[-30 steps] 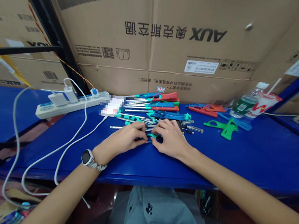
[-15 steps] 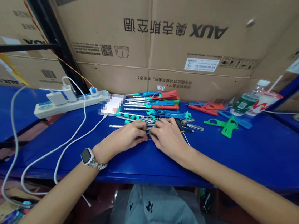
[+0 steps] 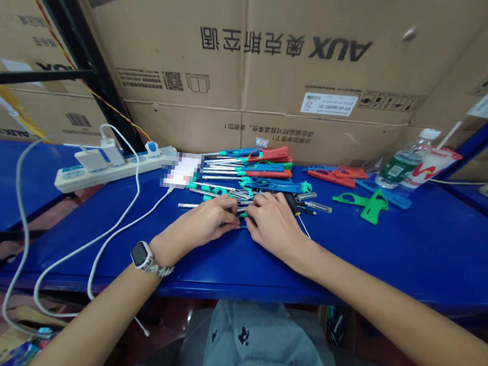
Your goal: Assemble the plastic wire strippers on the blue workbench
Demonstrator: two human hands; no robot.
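Note:
My left hand (image 3: pixel 211 219) and my right hand (image 3: pixel 277 225) meet low over the table, with fingers curled and pinched together. Between the fingertips show slivers of a blue and green lighter part (image 3: pixel 242 226), mostly hidden by the fingers. A silver tube (image 3: pixel 187 205) sticks out to the left behind my left hand. Just beyond the hands lie teal-ended metal nozzles (image 3: pixel 219 190) and a blue lighter body (image 3: pixel 272 185). A screwdriver (image 3: pixel 293 204) with a black handle lies beside my right hand, its handle partly covered. Small clear tanks (image 3: pixel 318 207) rest to its right.
Long-nosed lighters (image 3: pixel 267 174) in red, blue and green are stacked behind. Loose red (image 3: pixel 333 176) and green shells (image 3: pixel 373 207) lie to the right, near a bottle (image 3: pixel 398 165) and a cup (image 3: pixel 433 169). A phone (image 3: pixel 182 170), power strip (image 3: pixel 113 174) and white cables occupy the left.
Both hands stay almost in the same place. The fingers shift slightly and the right hand's fingertips curl in a little more; the things on the table have not moved.

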